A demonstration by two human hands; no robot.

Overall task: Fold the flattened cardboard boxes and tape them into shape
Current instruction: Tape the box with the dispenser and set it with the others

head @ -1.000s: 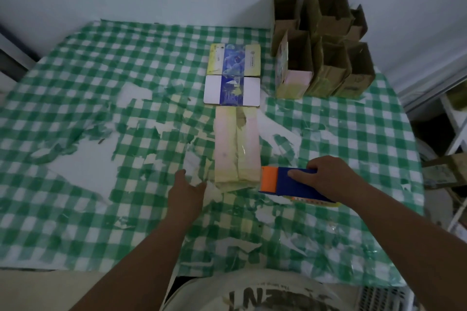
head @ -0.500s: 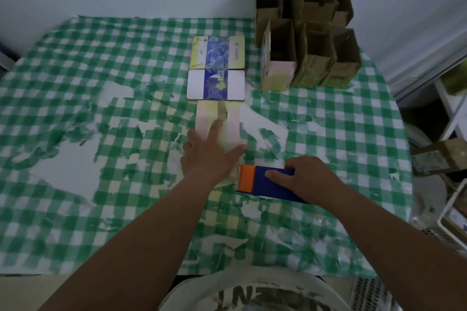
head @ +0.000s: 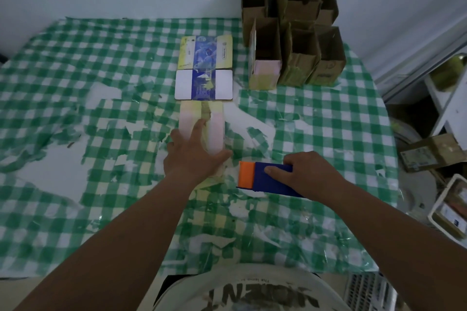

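The folded box (head: 214,124) is pale pink and yellow, with 2 flaps meeting along a central seam. It lies at the middle of the green checked tablecloth (head: 75,78), its long axis running away from the person toward the flat printed cartons (head: 204,68). The left hand (head: 192,151) presses flat on it, fingers straight. The right hand (head: 305,171) grips the blue and orange tape dispenser (head: 260,177) just beside its near end.
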